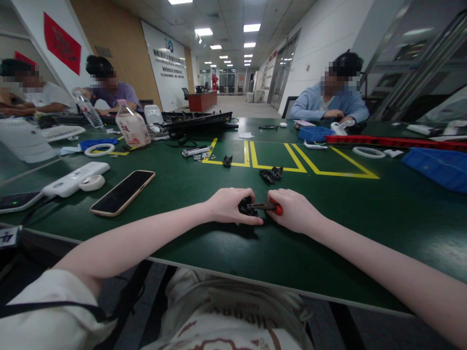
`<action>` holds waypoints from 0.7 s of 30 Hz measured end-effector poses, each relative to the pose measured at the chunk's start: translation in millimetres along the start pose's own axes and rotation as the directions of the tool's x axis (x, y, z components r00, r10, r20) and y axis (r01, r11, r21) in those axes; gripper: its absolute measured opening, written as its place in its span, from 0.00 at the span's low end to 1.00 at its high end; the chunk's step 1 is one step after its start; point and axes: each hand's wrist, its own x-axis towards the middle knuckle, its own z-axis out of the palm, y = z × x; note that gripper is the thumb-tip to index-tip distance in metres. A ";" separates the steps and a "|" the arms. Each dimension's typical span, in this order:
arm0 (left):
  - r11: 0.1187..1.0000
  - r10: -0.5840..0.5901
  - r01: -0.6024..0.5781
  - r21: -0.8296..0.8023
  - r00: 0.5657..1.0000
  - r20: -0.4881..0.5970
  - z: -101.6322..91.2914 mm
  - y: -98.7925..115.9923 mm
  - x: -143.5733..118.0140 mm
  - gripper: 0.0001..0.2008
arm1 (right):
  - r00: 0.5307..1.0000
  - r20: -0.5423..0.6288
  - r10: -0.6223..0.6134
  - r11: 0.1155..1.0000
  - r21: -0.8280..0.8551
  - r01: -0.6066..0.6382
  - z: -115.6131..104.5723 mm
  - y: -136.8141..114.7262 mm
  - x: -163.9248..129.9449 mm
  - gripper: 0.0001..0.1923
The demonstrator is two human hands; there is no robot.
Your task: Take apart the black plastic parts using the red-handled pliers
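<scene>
A: Screwdriver [265, 206] — red/orange handle, dark shaft, lying roughly level just above the green table [204, 248], near the front edge, centre of view. Held betw. both hands.

B: Which hand has which end?

A: Right hand [295, 210] has the handle; fingers curled fully closed round it, only the red butt and a bit of shaft showing. Left hand [229, 206] closed on a small black part [246, 206], thumb along the underside, fingers wrapped over the top. Shaft tip runs into that part; exact contact pt hidden by fingers, can't tell.

B: Hands touching the table?

A: Both look to rest on it at the heel/wrist. Forearms come in from lower L and lower R, bare.

B: Surroundings, near side?

A: Phone [123, 192] face up, dark screen, L of the left hand, well apart. Beyond it a white power strip [76, 179] w/ a white tape roll [92, 183] just beside it. More small black parts [272, 174] lie behind the hands, by the yellow floor-style tape lines [292, 163] marked on the table top.

B: Far side?

A: Drink bottle w/ pink cap [132, 127] far L, tilted by lens. Blue bin [438, 167] far R, second blue bin [315, 133] in front of a person in a light blue top [330, 104] seated across. Two other persons seated at far L end; their hands well apart from the screwdriver. Red strip [394, 141] runs along the R far edge.
</scene>
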 end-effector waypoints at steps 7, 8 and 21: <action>1.000 0.015 -0.015 -0.008 1.000 -0.019 1.5 -1.6 -0.2 0.26 | 0.999 0.023 0.024 1.000 0.014 -0.024 -1.4 -1.0 1.1 0.07; 1.000 0.019 -0.020 -0.015 0.999 -0.040 1.9 -1.8 -0.6 0.26 | 0.999 0.025 0.028 0.999 0.016 -0.029 -1.9 -1.4 1.1 0.06; 0.999 0.035 -0.034 0.011 0.994 -0.104 4.1 -2.3 -3.0 0.28 | 0.998 0.043 0.034 0.998 0.043 -0.036 -3.6 -2.6 0.6 0.06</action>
